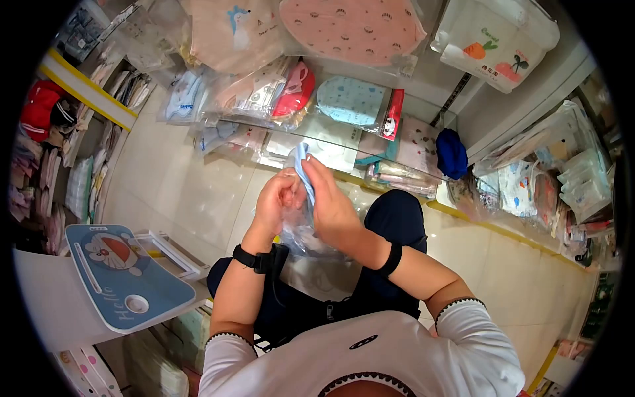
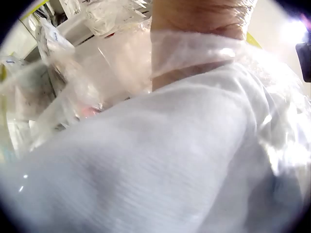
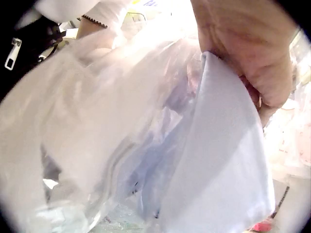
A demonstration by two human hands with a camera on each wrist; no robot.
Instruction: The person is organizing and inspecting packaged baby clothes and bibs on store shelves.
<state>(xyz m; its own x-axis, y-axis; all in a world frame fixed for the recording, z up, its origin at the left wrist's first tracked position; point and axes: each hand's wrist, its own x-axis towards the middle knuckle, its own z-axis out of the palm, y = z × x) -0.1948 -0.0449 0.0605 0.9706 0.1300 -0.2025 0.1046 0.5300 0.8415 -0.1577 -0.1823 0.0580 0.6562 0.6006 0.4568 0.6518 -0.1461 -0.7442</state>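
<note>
In front of the person's lap, the right hand (image 1: 325,197) grips a folded pale blue cloth (image 1: 303,173), its fingers along the cloth's side. Close beside it, the left hand (image 1: 278,198) has curled fingers at a clear plastic bag (image 1: 305,239), which hangs below both hands. The right wrist view shows the cloth (image 3: 221,145) coming down from under the right hand (image 3: 248,48), with the crinkled bag (image 3: 97,126) next to it. Across the left wrist view spreads the same cloth (image 2: 146,155), and clear film passes over the left hand (image 2: 199,24). The left fingertips are hidden there.
A glass shelf (image 1: 410,165) with packaged baby textiles stands just ahead. To the left are a blue folding table (image 1: 129,278) with a cartoon print and a rack of packed clothes (image 1: 46,178). More bagged goods (image 1: 522,185) line the right side above the tiled floor (image 1: 489,245).
</note>
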